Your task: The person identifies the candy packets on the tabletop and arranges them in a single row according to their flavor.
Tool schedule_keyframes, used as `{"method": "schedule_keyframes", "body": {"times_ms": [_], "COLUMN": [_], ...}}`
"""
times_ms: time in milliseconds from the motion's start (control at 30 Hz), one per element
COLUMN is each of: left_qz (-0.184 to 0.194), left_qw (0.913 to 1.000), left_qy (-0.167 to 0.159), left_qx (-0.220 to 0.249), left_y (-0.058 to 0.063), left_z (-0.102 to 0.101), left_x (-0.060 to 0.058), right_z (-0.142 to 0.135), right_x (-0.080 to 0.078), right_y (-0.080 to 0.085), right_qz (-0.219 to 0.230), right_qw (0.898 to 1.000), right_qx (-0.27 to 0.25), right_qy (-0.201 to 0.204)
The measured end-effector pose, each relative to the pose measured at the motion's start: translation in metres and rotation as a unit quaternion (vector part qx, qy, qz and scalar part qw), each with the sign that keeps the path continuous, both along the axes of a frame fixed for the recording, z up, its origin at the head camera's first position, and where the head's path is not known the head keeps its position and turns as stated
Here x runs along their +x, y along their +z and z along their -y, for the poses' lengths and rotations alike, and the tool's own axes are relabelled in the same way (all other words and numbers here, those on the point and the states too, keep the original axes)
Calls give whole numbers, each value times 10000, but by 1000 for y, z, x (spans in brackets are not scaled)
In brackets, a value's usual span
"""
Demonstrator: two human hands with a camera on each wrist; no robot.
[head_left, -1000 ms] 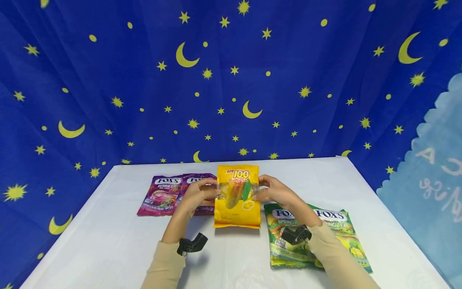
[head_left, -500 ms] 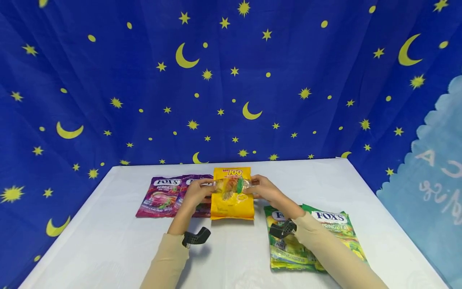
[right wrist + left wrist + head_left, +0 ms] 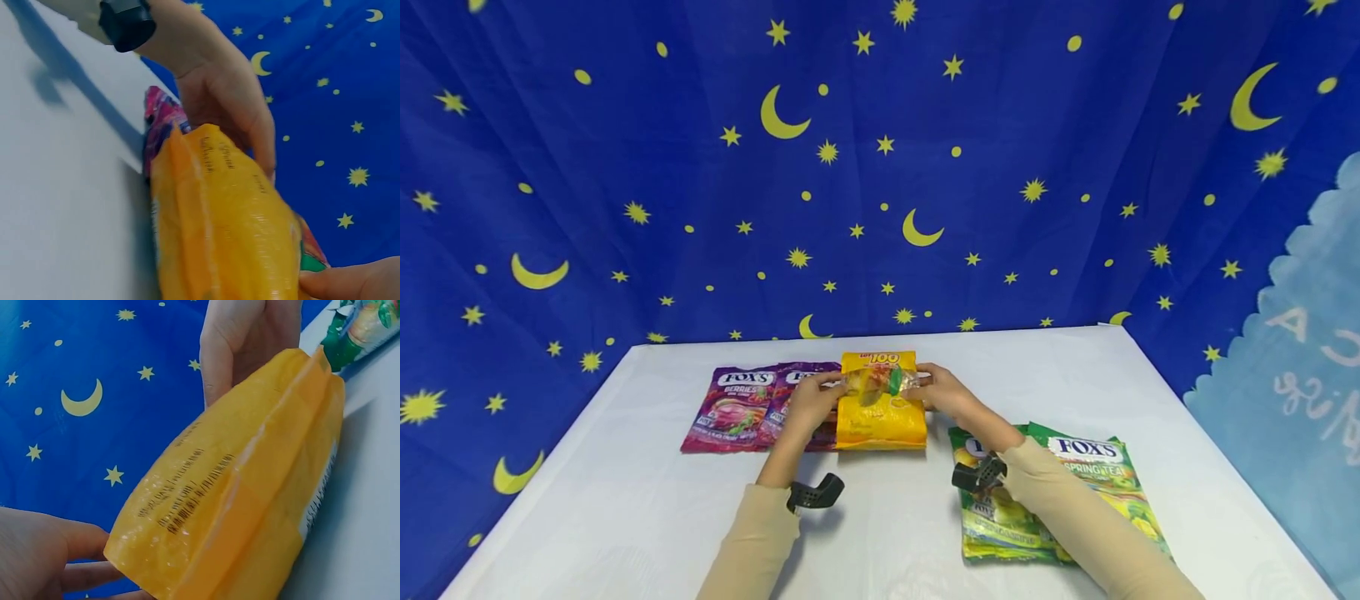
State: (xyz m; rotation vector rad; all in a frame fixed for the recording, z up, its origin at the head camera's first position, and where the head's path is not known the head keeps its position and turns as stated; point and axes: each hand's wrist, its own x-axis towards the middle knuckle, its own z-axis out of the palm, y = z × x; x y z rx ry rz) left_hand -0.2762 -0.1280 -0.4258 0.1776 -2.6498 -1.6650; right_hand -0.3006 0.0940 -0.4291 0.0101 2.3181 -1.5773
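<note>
Between my two hands is a yellow candy bag [image 3: 882, 422] with a mango picture and a see-through middle. My left hand [image 3: 809, 403] grips its left edge, thumb in front. My right hand [image 3: 946, 390] pinches the right edge. In the left wrist view the lower end of the bag [image 3: 206, 481] leans over the white table, and printed date lines show on it. The right wrist view has the same bag [image 3: 231, 212] with the left hand [image 3: 228, 94] behind it. Two purple berry candy bags [image 3: 741, 408] lie left, the second partly covered by my left hand and the yellow bag.
Green candy bags [image 3: 1007, 529] overlap at the right front of the white table [image 3: 625, 500], beneath my right forearm. A blue curtain [image 3: 850, 167] with moons and stars hangs behind the far edge. A light blue panel [image 3: 1300, 375] stands at the right.
The yellow bag has moved slightly left and lower toward the table, its top tipping away. Both hands have travelled with it, holding its sides throughout.
</note>
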Motion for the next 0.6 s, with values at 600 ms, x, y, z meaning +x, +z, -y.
{"method": "schedule_keyframes", "body": {"times_ms": [600], "left_qz": [-958], "left_qw": [9853], "left_qy": [-71], "left_qx": [-1411], "left_y": [21], "left_z": [-3], "left_x": [25], "right_z": [-29], "right_x": [32], "right_y": [12], "right_qz": [-271], "right_qw": [9976], "right_qx": [-326], "right_qy": [540]}}
